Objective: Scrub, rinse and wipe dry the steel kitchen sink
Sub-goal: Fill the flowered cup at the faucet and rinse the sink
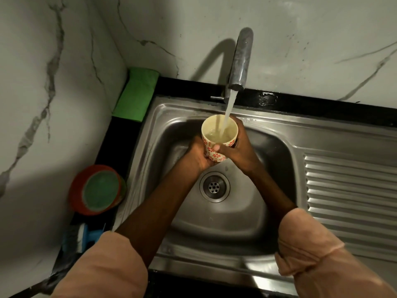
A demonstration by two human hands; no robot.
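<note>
Rinse step by the look of it: tap [239, 61] at top centre is running, and the stream [229, 108] drops straight into a cup [219, 138] held over the steel sink [214, 222] basin, centre frame. Both hands are on the cup. Left hand [196, 155] cradles it from below and the side, fingers curled under the base. Right hand [236, 147] wraps the far wall w/ its thumb across the patterned front. So both sets of fingers are closed round the cup, nothing else held.

The cup is cream inside w/ a red flower pattern outside; it's upright, partly filled w/ water, level still well below the rim (hard to judge exactly through the splash).

Next move, I'd guess: once full enough, tip it and throw the water round the basin walls and toward the drain [214, 187], which sits open just below the hands. That needs a firm hold, since the cup is wet.

Other containers: an orange tub [94, 190] on the black table edge at lower left, holding something green, maybe a scrub pad or soap, can't tell. A folded green cloth [135, 95] lies at upper left beside the sink corner, likely for the drying step. A blue brush [86, 235] lies below the tub
</note>
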